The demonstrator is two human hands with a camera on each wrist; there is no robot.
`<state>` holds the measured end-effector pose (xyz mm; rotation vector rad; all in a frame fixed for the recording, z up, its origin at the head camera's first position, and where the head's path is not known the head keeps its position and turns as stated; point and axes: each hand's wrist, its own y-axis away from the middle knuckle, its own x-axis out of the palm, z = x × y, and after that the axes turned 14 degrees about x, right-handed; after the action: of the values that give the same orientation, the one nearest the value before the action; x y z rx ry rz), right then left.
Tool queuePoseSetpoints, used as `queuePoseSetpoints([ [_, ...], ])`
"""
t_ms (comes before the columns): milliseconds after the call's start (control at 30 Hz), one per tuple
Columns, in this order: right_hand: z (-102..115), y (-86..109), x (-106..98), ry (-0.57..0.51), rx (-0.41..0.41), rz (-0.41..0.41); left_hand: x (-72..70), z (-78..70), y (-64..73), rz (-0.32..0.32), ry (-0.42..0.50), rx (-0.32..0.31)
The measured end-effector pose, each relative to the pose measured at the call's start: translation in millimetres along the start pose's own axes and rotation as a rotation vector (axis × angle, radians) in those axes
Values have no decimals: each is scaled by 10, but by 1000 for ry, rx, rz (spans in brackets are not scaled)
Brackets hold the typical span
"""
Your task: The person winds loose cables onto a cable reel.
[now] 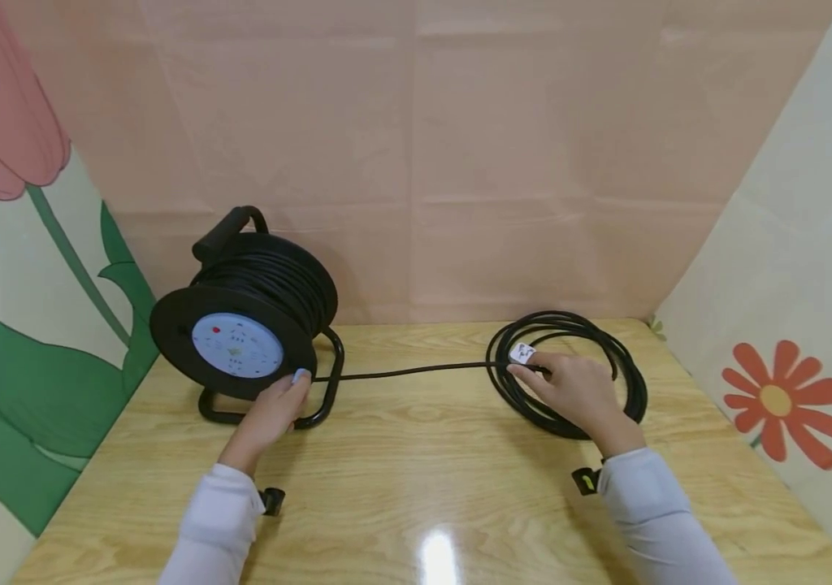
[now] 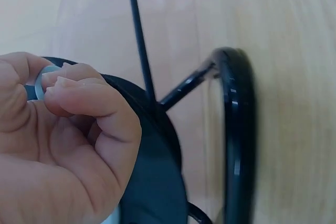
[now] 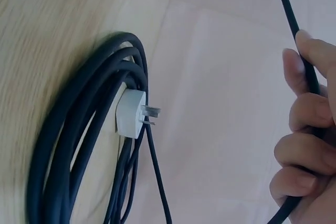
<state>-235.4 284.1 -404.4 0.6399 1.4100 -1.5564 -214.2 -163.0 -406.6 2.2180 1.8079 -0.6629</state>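
Only its wrist view shows the right hand (image 3: 310, 150) curled round cable (image 3: 290, 14).

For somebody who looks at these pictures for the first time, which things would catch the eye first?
Probably the big black cable reel at the left of the wooden table, with its pale blue socket panel. Next comes the black cable coil at the right, with a white plug at its left side. One thin cable stretch joins both across the middle.
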Motion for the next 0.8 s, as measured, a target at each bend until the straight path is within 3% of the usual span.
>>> queuePoseSetpoints([
  [200, 63, -13, -26, -9, -25, 50, -13, 96, 28, 16, 0, 2],
  [367, 40, -17, -84, -1, 19, 84, -46, 184, 29, 35, 20, 19],
  [633, -83, -51, -184, 6, 7, -73, -91, 347, 17, 16, 31, -15],
  [800, -78, -35, -141, 2, 15, 7, -89, 414, 35, 14, 23, -39],
])
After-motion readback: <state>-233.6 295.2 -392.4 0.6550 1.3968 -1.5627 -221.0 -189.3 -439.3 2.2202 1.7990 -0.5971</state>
